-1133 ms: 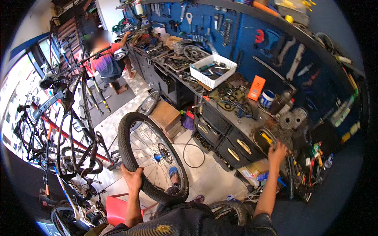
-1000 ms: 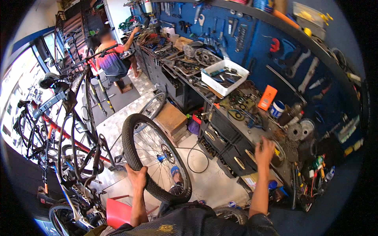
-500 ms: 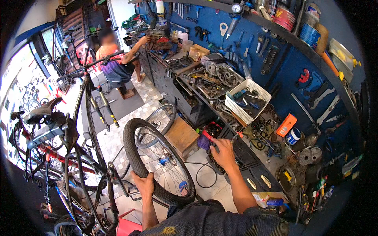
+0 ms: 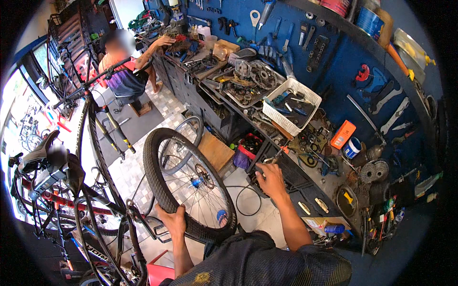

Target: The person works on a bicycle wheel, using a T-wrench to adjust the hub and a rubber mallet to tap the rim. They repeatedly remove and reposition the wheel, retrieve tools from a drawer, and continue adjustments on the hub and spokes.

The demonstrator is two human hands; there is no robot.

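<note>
Pinching tire (image 4: 153,167): left hand (image 4: 174,222) | right hand (image 4: 273,182): curled, hold unclear | lettered bike frame (image 4: 95,254)

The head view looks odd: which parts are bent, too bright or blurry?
In the head view, the upper shelf curves toward the right rim and the corners go black; in that same head view, daylight washes out the opening at far left, the co-worker's head is blurred, yet the bicycle wheel looks fairly sharp.

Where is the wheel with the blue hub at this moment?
In the head view, the wheel is slightly left of centre, its black tyre in the left hand; the wooden box is just beyond it, toward the right.
</note>
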